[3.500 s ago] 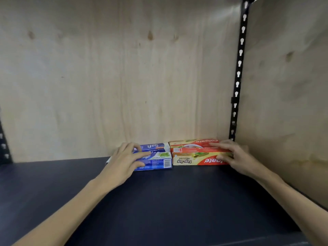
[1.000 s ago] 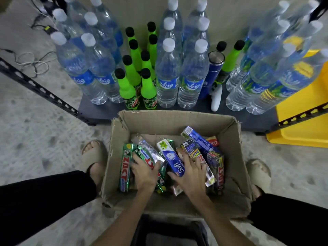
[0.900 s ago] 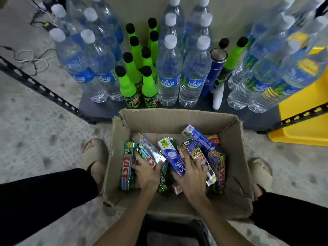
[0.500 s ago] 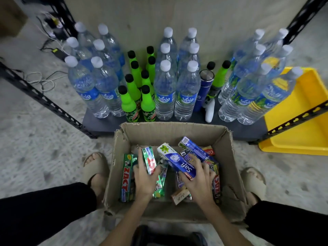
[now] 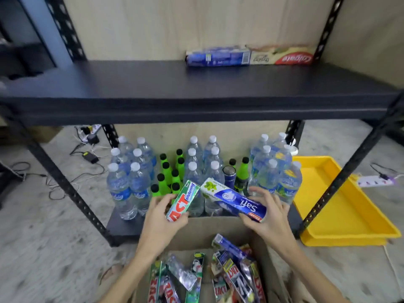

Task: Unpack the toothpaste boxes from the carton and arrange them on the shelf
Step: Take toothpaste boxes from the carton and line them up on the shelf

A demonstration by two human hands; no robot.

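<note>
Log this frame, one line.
left hand: holds green Zact box | right hand: holds blue Safi box | both above carton

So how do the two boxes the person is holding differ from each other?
The green Zact box is in the left hand; the blue-and-white Safi box is in the right hand. The Zact box leans up to the right, the Safi box up to the left. Both are long toothpaste boxes held above the carton.

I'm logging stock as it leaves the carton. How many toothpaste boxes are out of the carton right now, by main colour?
Blue: 2, the blue shelf box and the Safi box in the right hand
Green: 1, the Zact box in the left hand
Cream and red: 1, the Colgate box on the shelf
Total: 4
</note>
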